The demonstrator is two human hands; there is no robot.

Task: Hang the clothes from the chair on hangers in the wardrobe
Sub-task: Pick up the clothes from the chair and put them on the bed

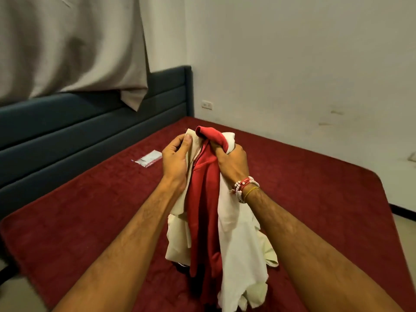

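Hanging between the forearms, a bundle of clothes [240, 244], a red garment [204, 210] among cream ones, is held over the red bed [90, 210]. The left hand [175, 158] has its grip pinching a cream edge, and the right hand [231, 163] has its grip clenched round the red top. Beyond, a small packet [148, 158] lies on the bed, then the dark headboard [90, 122] and the curtain [67, 46].

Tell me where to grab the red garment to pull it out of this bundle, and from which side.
Probably its folded top end, coming from above: the red garment sticks up there, clear of the cream clothes, above the right hand. Lower down it hangs sandwiched between them.
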